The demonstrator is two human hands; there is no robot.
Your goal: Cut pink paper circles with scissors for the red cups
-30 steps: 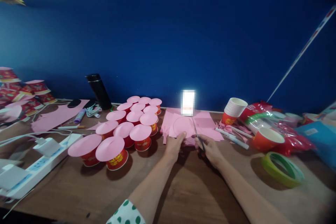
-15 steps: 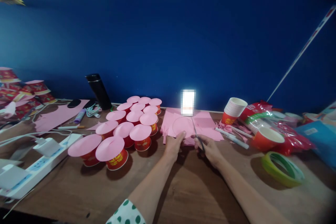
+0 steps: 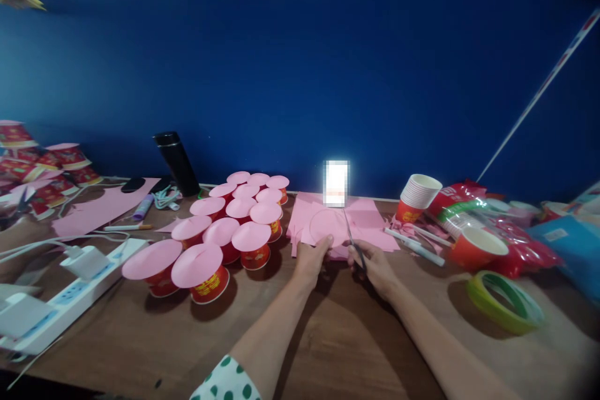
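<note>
My left hand (image 3: 313,257) pinches the near edge of a pink paper sheet (image 3: 327,225) that bears a drawn circle. In my right hand (image 3: 375,265) is a pair of scissors (image 3: 360,257), its blades pointing away from me at the right side of that sheet. More pink sheets (image 3: 377,225) lie beneath, and a bright pixelated screen (image 3: 336,182) stands at their far edge. Left of my hands, several red paper cups (image 3: 209,284) sit upside down, each topped by a shallow pink paper cone (image 3: 197,264).
A power strip (image 3: 77,290) with white plugs lies left, near another person's hand (image 3: 23,234). A black flask (image 3: 175,162) stands behind. To the right are stacked cups (image 3: 419,195), a white marker (image 3: 415,246), a red cup (image 3: 478,249) and green tape (image 3: 506,303).
The sheet under my left hand has shifted very slightly right. My hands stay nearly in place. At far left, the other person's hand has moved left with pink paper.
</note>
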